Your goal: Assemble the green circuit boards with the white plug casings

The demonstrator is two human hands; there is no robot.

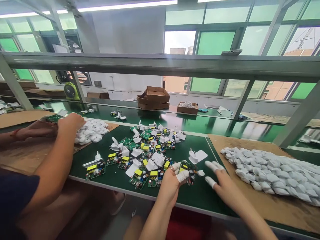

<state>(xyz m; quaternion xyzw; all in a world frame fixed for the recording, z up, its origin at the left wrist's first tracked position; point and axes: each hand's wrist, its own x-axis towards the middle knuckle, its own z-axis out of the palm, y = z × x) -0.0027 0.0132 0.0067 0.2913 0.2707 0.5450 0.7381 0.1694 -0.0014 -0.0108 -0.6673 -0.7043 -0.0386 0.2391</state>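
Note:
My left hand, with white coverings on its fingers, is closed around a green circuit board carrying small components. A small white piece sits at the board's right side; I cannot tell whether it is attached. Just right of that piece, my right hand is held with thumb and fingers apart, nothing between them, its fingertips also covered in white. Behind the board lies a white plug casing with pins upward. To the left spreads a pile of circuit boards with yellow parts and white plug casings.
On the right, cardboard bears a heap of white pieces. A co-worker's arm works at the left beside another white heap. Brown boxes stand behind, beneath a metal crossbar.

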